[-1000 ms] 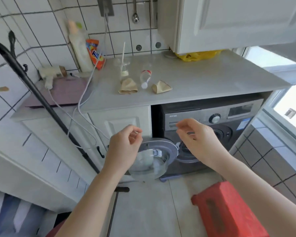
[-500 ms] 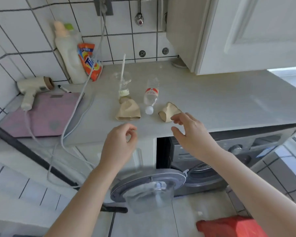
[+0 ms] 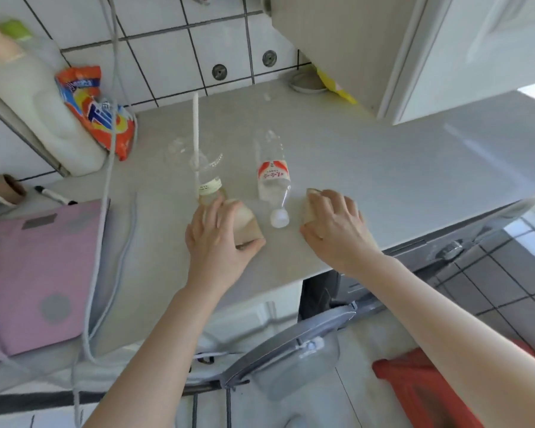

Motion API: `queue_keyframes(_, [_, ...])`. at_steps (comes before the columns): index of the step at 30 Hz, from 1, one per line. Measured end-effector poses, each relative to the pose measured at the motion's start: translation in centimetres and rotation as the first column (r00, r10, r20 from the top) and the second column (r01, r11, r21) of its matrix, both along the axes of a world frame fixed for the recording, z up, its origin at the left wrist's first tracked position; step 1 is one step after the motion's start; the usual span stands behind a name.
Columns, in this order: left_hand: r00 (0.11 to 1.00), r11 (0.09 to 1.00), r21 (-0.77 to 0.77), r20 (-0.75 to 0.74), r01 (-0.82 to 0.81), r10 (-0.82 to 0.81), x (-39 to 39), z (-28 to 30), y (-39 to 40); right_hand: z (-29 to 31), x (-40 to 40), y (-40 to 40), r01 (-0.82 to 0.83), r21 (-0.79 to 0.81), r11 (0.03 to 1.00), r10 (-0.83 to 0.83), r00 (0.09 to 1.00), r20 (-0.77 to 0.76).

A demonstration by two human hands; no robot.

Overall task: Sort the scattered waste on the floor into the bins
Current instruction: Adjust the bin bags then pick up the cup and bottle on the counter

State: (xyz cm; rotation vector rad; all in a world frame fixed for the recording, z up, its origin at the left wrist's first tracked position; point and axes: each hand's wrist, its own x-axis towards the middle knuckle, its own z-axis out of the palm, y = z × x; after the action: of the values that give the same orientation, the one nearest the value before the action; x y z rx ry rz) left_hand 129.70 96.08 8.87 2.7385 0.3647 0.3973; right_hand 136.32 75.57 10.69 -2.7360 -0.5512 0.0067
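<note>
Your left hand [image 3: 218, 242] grips one crumpled paper cup [image 3: 244, 225] left of the plastic bottle [image 3: 272, 177], your right hand [image 3: 334, 230] curls over another crumpled cup [image 3: 310, 205] on its right.

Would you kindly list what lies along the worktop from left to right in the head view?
Pink scale → white detergent jug → orange detergent pouch → clear cup with straw → left hand on a crumpled paper cup → lying plastic bottle → right hand over the other paper cup.
</note>
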Motion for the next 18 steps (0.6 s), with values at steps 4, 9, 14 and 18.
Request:
queue_keyframes(4, [0.991, 0.997, -0.012, 0.11, 0.077, -0.075, 0.0, -1.1, 0.3, -1.1, -0.4, 0.2, 0.047, -0.068, 0.997, -0.042, 0.997, 0.063])
queue_keyframes(9, [0.977, 0.992, -0.11, 0.207, 0.066, -0.042, -1.2, -1.1, -0.7, -0.9, -1.6, -0.5, 0.017, 0.061, 0.998, -0.018, 1.0, 0.009])
queue_keyframes(14, [0.962, 0.962, -0.271, 0.27, 0.045, 0.031, -4.0, -0.9, -3.2, 0.3, -4.4, -2.3, 0.03, 0.292, 0.956, -0.025, 0.999, -0.021])
queue_keyframes(18, [0.962, 0.943, -0.32, 0.272, 0.092, -0.001, -7.3, -0.5, -7.9, 1.0, -8.0, -5.1, 0.103, 0.489, 0.866, -0.084, 0.995, -0.06])
